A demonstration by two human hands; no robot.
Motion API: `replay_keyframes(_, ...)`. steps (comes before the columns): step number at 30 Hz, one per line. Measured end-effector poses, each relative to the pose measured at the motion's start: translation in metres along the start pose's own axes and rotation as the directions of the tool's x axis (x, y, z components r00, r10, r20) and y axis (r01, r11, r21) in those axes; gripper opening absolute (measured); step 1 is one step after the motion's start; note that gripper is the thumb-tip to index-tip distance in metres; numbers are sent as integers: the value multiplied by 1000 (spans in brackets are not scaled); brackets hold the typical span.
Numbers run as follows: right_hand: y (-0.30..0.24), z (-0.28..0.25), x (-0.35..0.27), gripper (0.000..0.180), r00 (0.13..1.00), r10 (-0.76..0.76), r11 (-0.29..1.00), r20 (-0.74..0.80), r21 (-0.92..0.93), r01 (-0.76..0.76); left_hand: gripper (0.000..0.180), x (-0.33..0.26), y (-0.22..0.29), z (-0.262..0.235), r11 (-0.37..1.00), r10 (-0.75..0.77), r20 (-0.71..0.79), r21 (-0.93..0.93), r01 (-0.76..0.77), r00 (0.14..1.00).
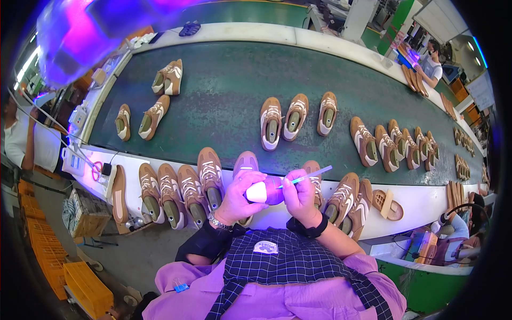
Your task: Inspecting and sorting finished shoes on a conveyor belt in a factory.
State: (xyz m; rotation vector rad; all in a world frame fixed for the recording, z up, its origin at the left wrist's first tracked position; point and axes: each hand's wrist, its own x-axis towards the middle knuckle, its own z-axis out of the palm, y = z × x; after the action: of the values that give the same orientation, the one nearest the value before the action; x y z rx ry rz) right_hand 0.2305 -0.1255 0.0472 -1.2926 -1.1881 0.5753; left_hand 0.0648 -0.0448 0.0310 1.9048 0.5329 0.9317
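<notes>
My left hand [238, 196] is closed round a sneaker [274, 191], tinted purple by the light, with a white part turned toward my palm. My right hand [300, 198] pinches a slim pale-blue stick [316, 175], whose lower end points at the sneaker's surface; whether it is a brush or a pen I cannot make out. Just beyond my hands, a brown sneaker [245, 161] stands at the belt's edge. More brown sneakers with white laces line the white ledge, such as one [210, 173] left of my hands and one [343, 196] to the right.
Ahead runs a green conveyor belt [213, 80] bearing several brown sneakers [271, 120]. A pair of scissors [96, 169] lies at the ledge's left end. A yellow crate [88, 288] stands at lower left. Tan soles [388, 205] lie on the right ledge. Other people [431, 66] are around the line.
</notes>
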Motion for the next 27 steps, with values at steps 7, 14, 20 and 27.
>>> replay_keyframes(7, 1, -1, -4, 3, 1000, 1, 1000, 25, -4, -1, 62, 0, -2, -1, 1000, 5, 1, -15, -5, 1000)
replay_keyframes(14, 2, 2, -6, 2, 1000, 24, 999, -4, 48, -24, 61, 2, 0, -3, 1000, -12, 1, -12, 12, 1000)
replay_keyframes(20, 6, 2, -5, 3, 1000, 5, 1000, 1, -6, -5, 61, 3, 1, -4, 1000, -14, 9, -9, 14, 1000)
replay_keyframes(27, 5, 3, -9, 3, 1000, 11, 1000, 6, 9, -11, 62, 4, -1, -5, 1000, -24, 6, -18, 24, 1000)
